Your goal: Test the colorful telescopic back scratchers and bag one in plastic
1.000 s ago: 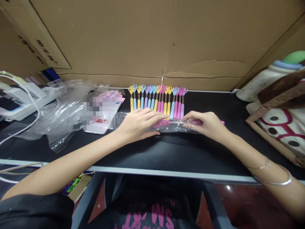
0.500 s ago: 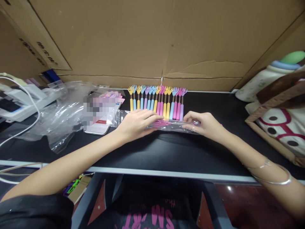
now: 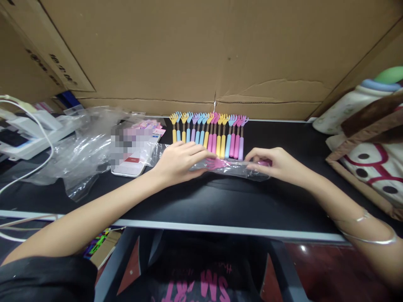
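A pink back scratcher (image 3: 215,163) with a hand-shaped head lies across in front of me, within a clear plastic sleeve (image 3: 234,169). My left hand (image 3: 181,161) is closed on the sleeve near the pink head, thumb below and fingers above. At the other end, my right hand (image 3: 267,163) pinches the scratcher's handle, whose pink end shows by the fingers. Whether the sleeve lies between those fingers and the handle, I cannot tell. Just behind, several back scratchers (image 3: 223,144) in yellow, blue, purple and pink stand side by side in a row, heads away from me.
Loose clear plastic bags (image 3: 85,142) lie crumpled on the left, against a phone (image 3: 130,168) and pink packets (image 3: 151,126). A power strip (image 3: 30,136) with a white cable sits farther left. On the right are a bottle (image 3: 352,102) and a cloth bag (image 3: 371,167). Cardboard (image 3: 189,50) walls the back.
My right hand has shifted slightly right along with the pink scratcher's handle end. The pink head has moved a little right, showing more clearly beside my left hand, which stays nearly in place.
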Demonstrator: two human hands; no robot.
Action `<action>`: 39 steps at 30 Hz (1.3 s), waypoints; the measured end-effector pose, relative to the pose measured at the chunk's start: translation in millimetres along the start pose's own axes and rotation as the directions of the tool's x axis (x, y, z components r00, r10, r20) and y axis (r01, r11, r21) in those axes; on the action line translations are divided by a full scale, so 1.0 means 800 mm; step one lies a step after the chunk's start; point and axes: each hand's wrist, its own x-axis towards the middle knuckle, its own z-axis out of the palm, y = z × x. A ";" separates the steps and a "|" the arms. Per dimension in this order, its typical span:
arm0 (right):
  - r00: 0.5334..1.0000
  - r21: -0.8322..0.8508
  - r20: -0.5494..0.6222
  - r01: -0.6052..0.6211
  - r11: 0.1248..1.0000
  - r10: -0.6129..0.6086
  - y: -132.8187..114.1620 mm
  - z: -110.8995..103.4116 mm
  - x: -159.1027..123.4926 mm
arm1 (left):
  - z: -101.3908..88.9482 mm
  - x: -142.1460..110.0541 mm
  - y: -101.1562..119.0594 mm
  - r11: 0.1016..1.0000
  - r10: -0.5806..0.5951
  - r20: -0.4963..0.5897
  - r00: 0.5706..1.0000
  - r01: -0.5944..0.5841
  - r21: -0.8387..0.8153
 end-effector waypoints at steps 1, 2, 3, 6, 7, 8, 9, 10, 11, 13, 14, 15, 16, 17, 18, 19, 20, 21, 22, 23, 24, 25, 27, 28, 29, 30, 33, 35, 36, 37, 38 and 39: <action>1.000 -0.001 -0.011 0.002 1.000 -0.002 0.000 0.001 0.000 | 0.001 0.000 -0.001 1.000 0.001 -0.001 1.000 -0.001 0.001; 1.000 0.000 -0.024 0.003 1.000 -0.003 0.000 0.003 0.000 | 0.001 0.000 -0.001 1.000 0.002 0.000 1.000 -0.002 0.000; 0.999 -0.002 -0.039 0.003 1.000 -0.003 0.000 0.005 0.000 | 0.001 0.000 -0.001 1.000 0.004 0.000 1.000 -0.004 -0.005; 0.996 -0.034 -0.094 -0.003 0.999 0.000 0.002 0.012 0.001 | 0.002 0.000 0.000 0.999 0.009 0.002 1.000 -0.009 -0.040; 0.994 -0.053 -0.112 -0.005 0.999 -0.001 0.002 0.014 0.001 | 0.002 0.001 0.000 0.999 0.011 0.002 1.000 -0.011 -0.050; 0.992 -0.072 -0.127 -0.007 0.997 -0.003 0.003 0.016 0.001 | 0.002 0.001 0.001 0.998 0.011 0.000 1.000 -0.011 -0.055; 0.991 -0.087 -0.137 -0.008 0.996 -0.004 0.003 0.017 0.000 | 0.002 0.001 0.002 0.998 0.009 -0.006 1.000 -0.010 -0.057; 0.990 -0.098 -0.144 -0.010 0.995 -0.005 0.004 0.017 0.000 | 0.002 0.001 0.003 0.998 0.006 -0.012 1.000 -0.006 -0.055; 0.989 -0.105 -0.148 -0.012 0.994 -0.004 0.004 0.017 0.000 | 0.002 0.002 0.003 0.999 0.000 -0.019 1.000 -0.001 -0.053; 0.990 -0.106 -0.144 -0.015 0.994 0.000 0.005 0.015 0.001 | 0.002 0.002 0.005 0.999 -0.013 -0.024 1.000 0.012 -0.049; 0.990 -0.102 -0.138 -0.016 0.995 0.002 0.005 0.013 0.001 | 0.001 0.003 0.005 0.999 -0.019 -0.022 1.000 0.018 -0.048; 0.992 -0.095 -0.124 -0.017 0.995 0.005 0.005 0.011 0.002 | 0.001 0.003 0.006 0.999 -0.025 -0.018 1.000 0.024 -0.047; 0.995 -0.084 -0.099 -0.018 0.996 0.009 0.006 0.008 0.003 | 0.000 0.003 0.007 0.998 -0.032 -0.017 0.999 0.031 -0.047; 0.997 -0.069 -0.070 -0.018 0.997 0.014 0.007 0.005 0.003 | 0.000 0.002 0.007 0.998 -0.038 -0.019 0.999 0.038 -0.048; 0.999 -0.055 -0.040 -0.020 0.998 0.018 0.009 0.002 0.004 | 0.000 0.002 0.007 0.998 -0.045 -0.023 0.999 0.044 -0.047; 1.000 -0.041 -0.012 -0.024 0.999 0.024 0.011 -0.002 0.003 | -0.001 0.002 0.007 0.998 -0.052 -0.030 0.998 0.051 -0.044; 0.999 -0.026 0.017 -0.028 0.999 0.028 0.014 -0.007 0.003 | -0.001 0.001 0.007 0.998 -0.060 -0.037 0.998 0.059 -0.039; 0.998 -0.013 0.047 -0.031 0.999 0.032 0.017 -0.011 0.002 | -0.002 0.001 0.007 0.997 -0.068 -0.040 0.997 0.067 -0.035; 0.996 -0.001 0.078 -0.038 0.999 0.038 0.021 -0.016 0.001 | -0.003 0.001 0.006 0.996 -0.078 -0.043 0.996 0.077 -0.034; 0.992 0.014 0.114 -0.051 0.999 0.049 0.025 -0.021 -0.001 | -0.003 0.001 0.005 0.996 -0.088 -0.045 0.995 0.087 -0.036; 0.986 0.033 0.153 -0.069 0.997 0.063 0.028 -0.025 -0.002 | -0.003 0.001 0.004 0.994 -0.099 -0.048 0.994 0.097 -0.040; 0.979 0.054 0.187 -0.091 0.994 0.079 0.031 -0.029 -0.004 | -0.003 0.001 0.004 0.994 -0.106 -0.050 0.993 0.104 -0.046; 0.968 0.081 0.222 -0.134 0.988 0.114 0.034 -0.034 -0.006 | -0.002 0.001 0.002 0.993 -0.108 -0.054 0.993 0.105 -0.049; 0.967 0.090 0.223 -0.148 0.985 0.125 0.034 -0.035 -0.006 | -0.001 0.000 0.000 0.994 -0.103 -0.056 0.993 0.101 -0.044; 0.968 0.096 0.216 -0.154 0.983 0.130 0.034 -0.035 -0.006 | 0.000 0.000 -0.001 0.995 -0.098 -0.057 0.994 0.096 -0.038; 0.971 0.099 0.202 -0.154 0.983 0.131 0.033 -0.035 -0.006 | 0.001 0.000 -0.003 0.995 -0.093 -0.061 0.994 0.091 -0.030; 0.986 0.113 0.117 -0.130 0.985 0.117 0.029 -0.029 -0.003 | 0.002 -0.002 -0.008 0.995 -0.096 -0.060 0.994 0.095 -0.028; 0.994 0.130 0.060 -0.103 0.986 0.095 0.026 -0.023 -0.001 | 0.000 -0.002 -0.010 0.994 -0.101 -0.054 0.993 0.099 -0.046; 0.996 0.142 0.041 -0.089 0.986 0.084 0.025 -0.020 0.000 | -0.001 -0.002 -0.010 0.993 -0.103 -0.051 0.993 0.100 -0.057; 0.997 0.157 0.032 -0.080 0.984 0.076 0.025 -0.017 0.002 | -0.001 -0.002 -0.009 0.993 -0.101 -0.046 0.994 0.098 -0.066; 0.997 0.173 0.030 -0.073 0.982 0.069 0.024 -0.013 0.003 | -0.002 -0.002 -0.009 0.993 -0.095 -0.041 0.995 0.092 -0.073; 0.998 0.187 0.031 -0.067 0.980 0.062 0.024 -0.009 0.004 | -0.001 -0.002 -0.008 0.993 -0.087 -0.035 0.996 0.084 -0.078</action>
